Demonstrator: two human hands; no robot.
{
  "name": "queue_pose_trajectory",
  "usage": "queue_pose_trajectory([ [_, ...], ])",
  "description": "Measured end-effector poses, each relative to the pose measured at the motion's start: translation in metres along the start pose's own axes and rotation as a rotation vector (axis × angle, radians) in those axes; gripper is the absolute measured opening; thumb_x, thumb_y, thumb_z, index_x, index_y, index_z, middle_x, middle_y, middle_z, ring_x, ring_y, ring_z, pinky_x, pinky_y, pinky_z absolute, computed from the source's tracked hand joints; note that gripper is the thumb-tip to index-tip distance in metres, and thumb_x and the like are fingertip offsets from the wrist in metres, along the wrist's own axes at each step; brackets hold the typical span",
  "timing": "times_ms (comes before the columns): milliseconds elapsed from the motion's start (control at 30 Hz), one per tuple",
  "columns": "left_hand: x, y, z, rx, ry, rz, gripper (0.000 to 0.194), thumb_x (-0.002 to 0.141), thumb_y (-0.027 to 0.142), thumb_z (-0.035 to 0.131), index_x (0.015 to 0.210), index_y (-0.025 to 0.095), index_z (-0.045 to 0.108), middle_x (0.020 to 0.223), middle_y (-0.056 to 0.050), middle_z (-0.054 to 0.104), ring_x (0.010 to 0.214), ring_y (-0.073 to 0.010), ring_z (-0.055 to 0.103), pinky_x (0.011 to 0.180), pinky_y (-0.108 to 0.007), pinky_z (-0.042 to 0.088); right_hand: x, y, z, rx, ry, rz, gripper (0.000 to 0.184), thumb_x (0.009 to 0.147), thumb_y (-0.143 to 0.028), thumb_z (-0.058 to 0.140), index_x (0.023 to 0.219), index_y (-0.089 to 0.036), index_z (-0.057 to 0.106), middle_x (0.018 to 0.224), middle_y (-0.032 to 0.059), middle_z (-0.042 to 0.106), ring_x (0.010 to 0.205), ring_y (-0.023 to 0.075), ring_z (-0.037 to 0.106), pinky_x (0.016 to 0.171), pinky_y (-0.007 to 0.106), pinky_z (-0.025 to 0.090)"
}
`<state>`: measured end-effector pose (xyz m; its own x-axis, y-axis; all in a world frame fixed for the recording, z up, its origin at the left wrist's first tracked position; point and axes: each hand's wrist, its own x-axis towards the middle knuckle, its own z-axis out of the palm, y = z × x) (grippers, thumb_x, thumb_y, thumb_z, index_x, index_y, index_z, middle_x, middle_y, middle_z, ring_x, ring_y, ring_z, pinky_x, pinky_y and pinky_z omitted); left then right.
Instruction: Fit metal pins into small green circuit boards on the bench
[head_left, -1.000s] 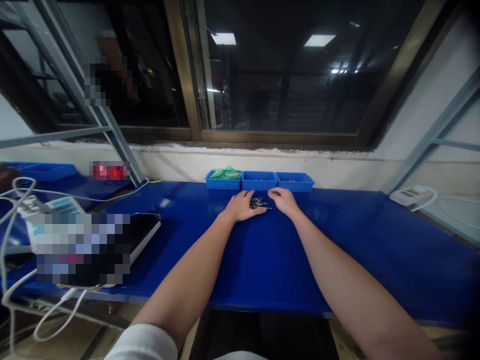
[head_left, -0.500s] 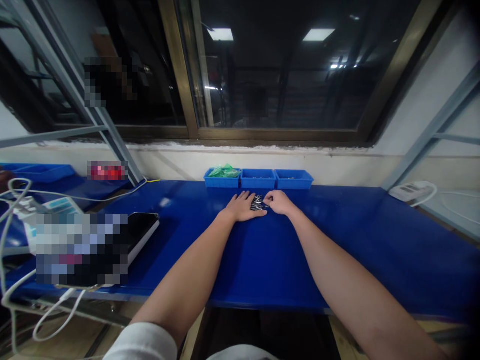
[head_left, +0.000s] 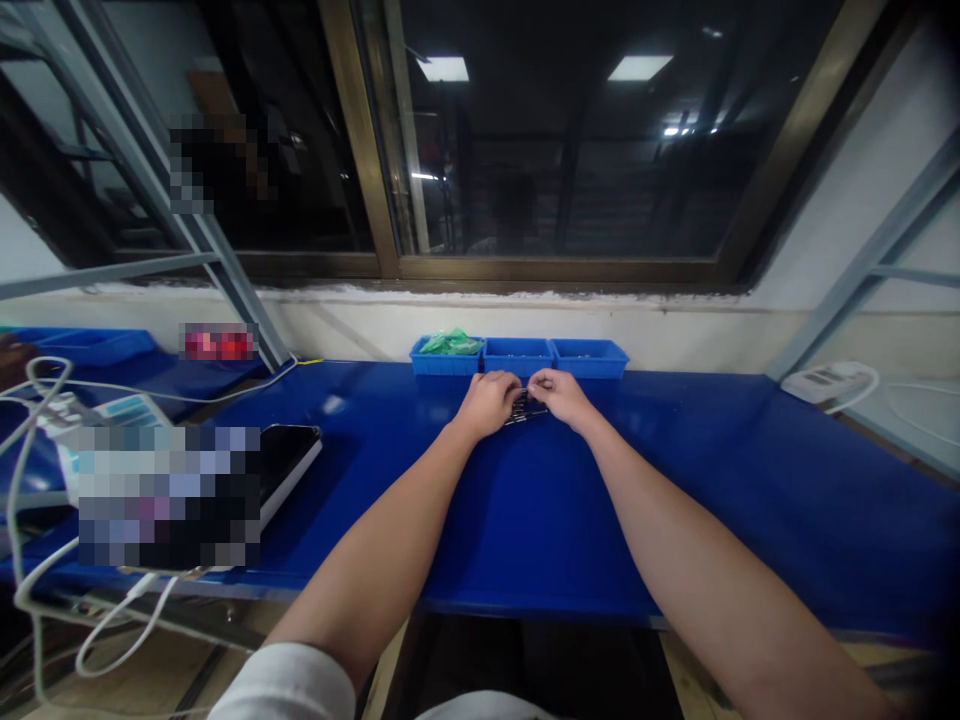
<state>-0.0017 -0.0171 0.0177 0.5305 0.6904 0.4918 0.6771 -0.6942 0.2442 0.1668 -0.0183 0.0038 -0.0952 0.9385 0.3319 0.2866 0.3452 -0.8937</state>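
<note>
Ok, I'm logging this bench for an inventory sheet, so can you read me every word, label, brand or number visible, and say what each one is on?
No text can be read in this view.
White power strip: markings on top, too small to read.
Pale blue panel: too small and blurred to read.
Pixelated item on the bench: blurred out, unreadable.
Red item on the ledge: blurred out, unreadable.

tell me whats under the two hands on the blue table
Small metal parts lie on the blue tabletop under the left hand and right hand. The hands cover most of them, so their number and shape are hidden.
</note>
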Motion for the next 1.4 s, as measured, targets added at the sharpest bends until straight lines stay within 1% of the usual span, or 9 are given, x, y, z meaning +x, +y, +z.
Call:
queue_pose_trajectory([
  [167,0.0,-0.001,0.0,0.031,-0.005,-0.019,0.022,0.09,0.024,0.036,0.089,0.02,0.057,0.091,-0.004,0.062,0.094,-0.0189,0.054,0.082,-0.033,0.034,-0.002,-0.004,0.0,0.126,0.013,0.028,0.028,0.057,-0.031,0.069,0.078,-0.015,0.061,0.067,0.0,0.059,0.06,0.0114,0.051,0.058,0.026,0.04],
  [400,-0.001,0.001,0.0,0.019,-0.017,-0.012,0.031,0.093,0.03,0.029,0.08,0.019,0.055,0.085,-0.003,0.061,0.088,-0.0177,0.055,0.078,-0.032,0.034,-0.003,-0.006,0.0,0.17,-0.003,0.033,0.025,0.053,-0.032,0.072,0.068,-0.015,0.061,0.059,-0.0022,0.055,0.055,0.0098,0.047,0.054,0.025,0.035],
  [567,0.0,-0.016,-0.002,-0.008,0.127,-0.289,0.041,0.095,0.04,0.024,0.079,0.019,0.055,0.087,-0.004,0.062,0.094,-0.0195,0.055,0.084,-0.035,0.032,-0.005,-0.005,-0.005,0.181,-0.03,0.089,0.022,0.054,-0.029,0.072,0.067,-0.016,0.062,0.052,-0.004,0.053,0.048,0.0082,0.042,0.048,0.023,0.029],
  [700,-0.001,-0.03,-0.003,-0.012,0.165,-0.451,0.042,0.094,0.041,0.023,0.079,0.019,0.055,0.089,-0.005,0.062,0.098,-0.0218,0.054,0.084,-0.038,0.034,-0.002,-0.008,-0.011,0.164,-0.053,0.153,0.021,0.057,-0.033,0.07,0.067,-0.016,0.062,0.052,-0.0022,0.056,0.045,0.0077,0.039,0.044,0.022,0.025],
  [833,-0.001,-0.029,0.002,-0.009,0.163,-0.437,0.041,0.094,0.041,0.024,0.079,0.02,0.056,0.091,-0.005,0.062,0.099,-0.0221,0.054,0.086,-0.04,0.034,0.005,-0.013,-0.012,0.254,0.031,0.091,0.03,0.061,-0.032,0.066,0.088,-0.018,0.065,0.088,0.0051,0.068,0.066,0.0134,0.055,0.048,0.022,0.031],
  [933,-0.001,-0.026,0.005,-0.011,0.153,-0.4,0.039,0.094,0.041,0.025,0.085,0.021,0.057,0.092,-0.005,0.062,0.1,-0.0222,0.054,0.088,-0.042,0.033,0.01,-0.01,-0.012,0.335,0.034,0.058,0.052,0.063,-0.03,0.064,0.114,-0.025,0.056,0.122,0.0048,0.058,0.093,0.018,0.057,0.056,0.022,0.037],
  [1000,-0.001,-0.025,0.005,-0.021,0.141,-0.403,0.039,0.093,0.043,0.026,0.09,0.022,0.058,0.096,-0.005,0.062,0.102,-0.0224,0.054,0.089,-0.043,0.034,0.011,-0.006,-0.012,0.283,0.072,0.111,0.057,0.064,-0.033,0.063,0.12,-0.026,0.052,0.123,0.005,0.057,0.099,0.0194,0.056,0.057,0.022,0.038],
  [1200,-0.005,-0.024,0.0,-0.047,-0.004,-0.318,0.053,0.085,0.06,0.032,0.114,0.02,0.054,0.118,-0.009,0.056,0.112,-0.0246,0.049,0.093,-0.038,0.036,0.006,0.004,-0.015,0.068,0.215,0.171,0.04,0.07,-0.042,0.057,0.1,-0.015,0.063,0.091,0.0083,0.069,0.082,0.0191,0.061,0.061,0.027,0.043],
  [1400,-0.009,-0.018,0.001,0.059,-0.338,-0.18,0.096,0.065,0.08,0.039,0.139,0.019,0.028,0.145,-0.013,0.027,0.133,-0.0316,0.023,0.104,-0.045,0.021,0.001,0.007,-0.012,-0.378,0.121,0.086,0.019,0.065,-0.024,0.062,0.081,-0.018,0.069,0.079,0.0041,0.069,0.074,0.0168,0.062,0.073,0.028,0.046],
])
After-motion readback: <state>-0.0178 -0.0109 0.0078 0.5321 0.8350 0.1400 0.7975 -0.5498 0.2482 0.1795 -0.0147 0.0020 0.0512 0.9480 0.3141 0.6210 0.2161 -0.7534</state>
